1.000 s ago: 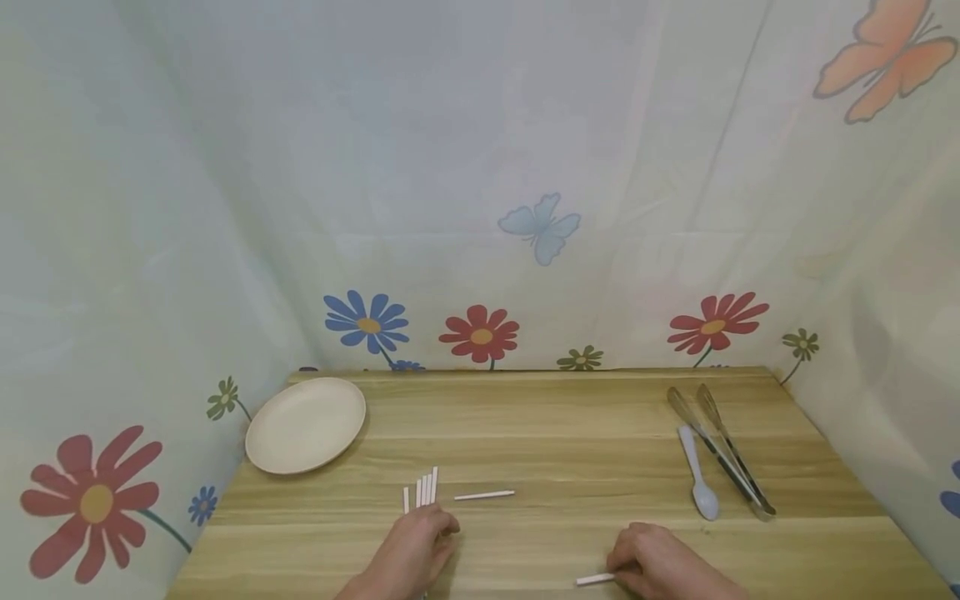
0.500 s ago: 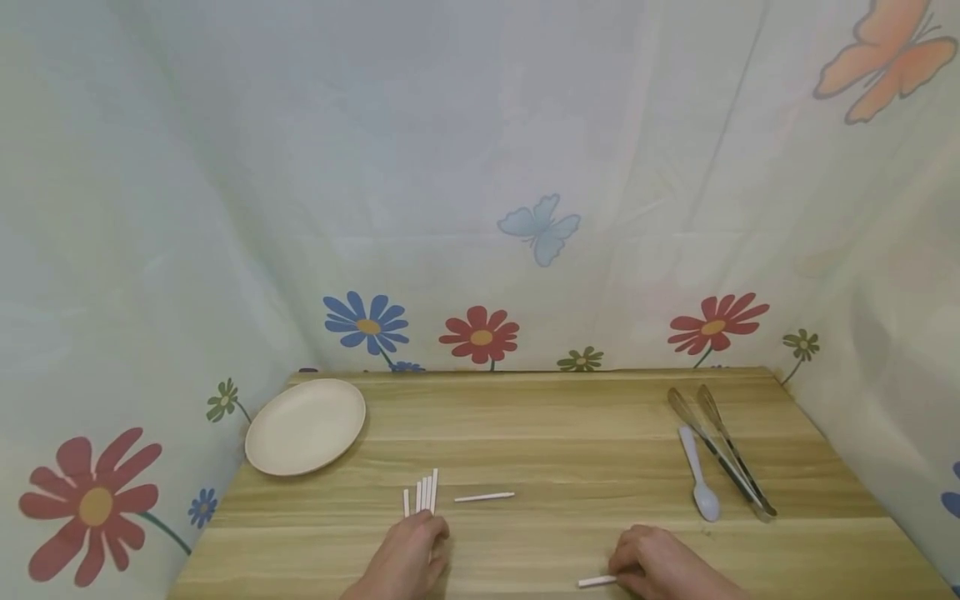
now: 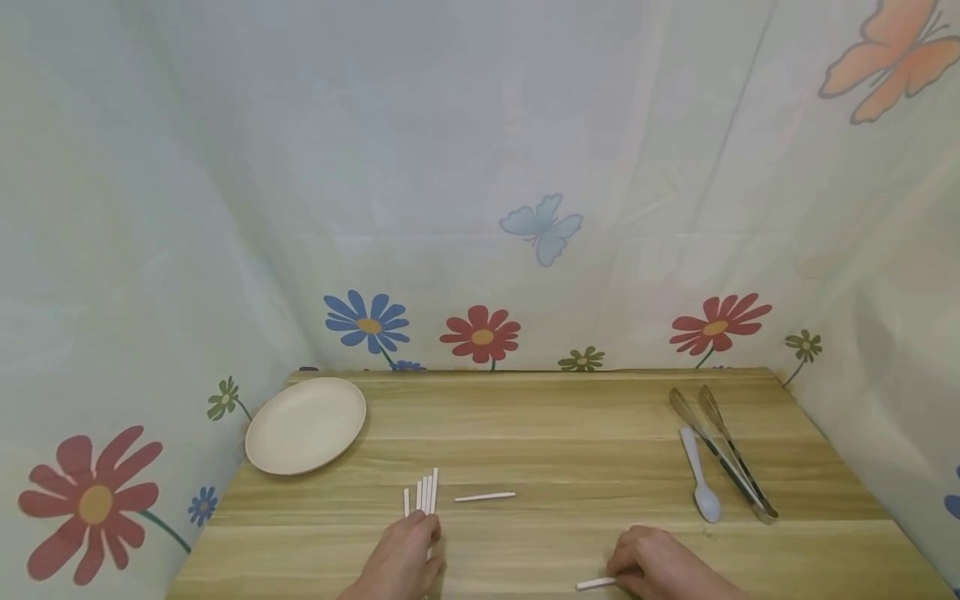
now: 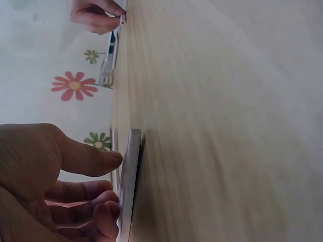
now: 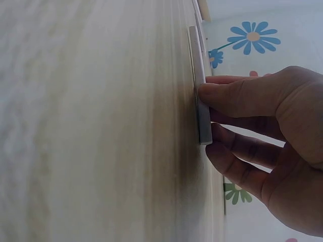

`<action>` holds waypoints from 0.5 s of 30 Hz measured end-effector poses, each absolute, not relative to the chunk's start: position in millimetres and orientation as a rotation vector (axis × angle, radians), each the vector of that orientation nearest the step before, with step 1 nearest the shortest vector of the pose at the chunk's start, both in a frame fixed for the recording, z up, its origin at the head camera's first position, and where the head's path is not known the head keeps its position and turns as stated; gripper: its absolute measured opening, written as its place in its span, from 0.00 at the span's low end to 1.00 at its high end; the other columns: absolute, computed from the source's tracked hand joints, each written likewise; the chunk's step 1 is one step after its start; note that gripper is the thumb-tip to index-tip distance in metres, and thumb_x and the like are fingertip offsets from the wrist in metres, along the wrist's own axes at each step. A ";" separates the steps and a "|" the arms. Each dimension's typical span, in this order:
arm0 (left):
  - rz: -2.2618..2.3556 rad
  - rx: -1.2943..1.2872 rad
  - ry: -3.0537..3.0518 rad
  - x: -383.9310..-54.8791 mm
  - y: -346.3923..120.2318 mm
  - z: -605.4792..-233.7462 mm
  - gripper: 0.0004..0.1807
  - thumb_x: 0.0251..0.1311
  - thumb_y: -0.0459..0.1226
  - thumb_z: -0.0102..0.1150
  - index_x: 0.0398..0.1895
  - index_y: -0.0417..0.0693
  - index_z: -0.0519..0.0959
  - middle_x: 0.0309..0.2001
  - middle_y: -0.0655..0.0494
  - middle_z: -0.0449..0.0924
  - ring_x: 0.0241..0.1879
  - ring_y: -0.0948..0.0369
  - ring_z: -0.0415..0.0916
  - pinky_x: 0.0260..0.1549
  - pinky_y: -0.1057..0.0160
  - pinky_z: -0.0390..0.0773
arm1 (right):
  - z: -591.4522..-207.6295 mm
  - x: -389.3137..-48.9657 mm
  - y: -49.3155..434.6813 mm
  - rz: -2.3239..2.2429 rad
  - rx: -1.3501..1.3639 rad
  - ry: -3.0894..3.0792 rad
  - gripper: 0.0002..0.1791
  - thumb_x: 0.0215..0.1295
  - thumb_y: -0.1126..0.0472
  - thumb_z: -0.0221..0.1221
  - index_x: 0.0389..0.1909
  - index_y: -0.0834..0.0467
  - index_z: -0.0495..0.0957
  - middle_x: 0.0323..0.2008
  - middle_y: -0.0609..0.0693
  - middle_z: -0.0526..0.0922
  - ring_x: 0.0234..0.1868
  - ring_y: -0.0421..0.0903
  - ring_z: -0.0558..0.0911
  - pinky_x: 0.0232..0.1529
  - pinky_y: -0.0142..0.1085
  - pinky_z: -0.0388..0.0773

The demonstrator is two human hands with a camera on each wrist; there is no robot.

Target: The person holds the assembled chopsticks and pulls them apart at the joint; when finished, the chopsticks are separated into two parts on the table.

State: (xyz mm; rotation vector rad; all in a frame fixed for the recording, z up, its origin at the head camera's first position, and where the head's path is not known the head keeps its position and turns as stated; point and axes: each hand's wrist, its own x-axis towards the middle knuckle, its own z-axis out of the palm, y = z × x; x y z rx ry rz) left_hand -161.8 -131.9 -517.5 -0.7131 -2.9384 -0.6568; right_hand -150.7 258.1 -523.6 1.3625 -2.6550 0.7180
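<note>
Several thin white sticks (image 3: 426,493) lie side by side on the wooden table, their far ends fanning out beyond my left hand (image 3: 401,557). In the left wrist view, the loosely bent fingers of that hand are against the side of a white stick (image 4: 130,176); the thumb is near its edge, and contact is unclear. My right hand (image 3: 654,562) pinches another white stick (image 5: 201,91) between thumb and fingers, low at the table's front right. A separate white stick (image 3: 484,497) lies crosswise between the hands, farther back.
A round cream plate (image 3: 306,427) sits at the back left. On the right lie a pale plastic spoon (image 3: 701,483) and metal tongs (image 3: 723,454). A flowered curtain (image 3: 420,167) surrounds the table (image 3: 570,450) at the back and sides.
My left hand has drawn slightly left and toward me, with its fingertips closer to the fanned sticks. My right hand and its stick have hardly moved.
</note>
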 end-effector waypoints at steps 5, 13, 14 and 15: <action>-0.646 -0.666 -2.943 -159.9 -132.8 -519.0 0.13 0.45 0.36 0.73 0.29 0.47 0.75 0.27 0.62 0.69 0.25 0.62 0.70 0.25 0.62 0.70 | -524.7 -151.8 258.2 0.715 1.372 -2.651 0.08 0.51 0.66 0.69 0.30 0.49 0.86 0.28 0.35 0.82 0.32 0.27 0.74 0.30 0.20 0.69; -0.684 -0.605 -3.001 -162.1 -133.7 -518.0 0.13 0.48 0.38 0.72 0.28 0.47 0.74 0.25 0.61 0.69 0.24 0.63 0.68 0.23 0.63 0.69 | -524.7 -152.3 257.2 0.729 1.363 -2.657 0.08 0.51 0.66 0.69 0.29 0.49 0.86 0.28 0.35 0.82 0.32 0.27 0.74 0.30 0.20 0.70; -0.680 -0.606 -2.997 -162.4 -133.8 -518.2 0.13 0.49 0.38 0.71 0.28 0.47 0.73 0.25 0.61 0.69 0.23 0.64 0.67 0.22 0.64 0.68 | -524.8 -152.4 257.0 0.728 1.361 -2.654 0.08 0.51 0.66 0.69 0.29 0.49 0.86 0.28 0.35 0.82 0.32 0.27 0.74 0.30 0.20 0.69; -0.679 -0.605 -2.995 -162.5 -134.0 -518.3 0.13 0.48 0.38 0.71 0.27 0.47 0.73 0.24 0.61 0.68 0.22 0.64 0.66 0.22 0.64 0.68 | -524.7 -152.4 256.8 0.728 1.357 -2.654 0.09 0.50 0.67 0.69 0.29 0.49 0.86 0.28 0.34 0.82 0.32 0.27 0.74 0.30 0.19 0.69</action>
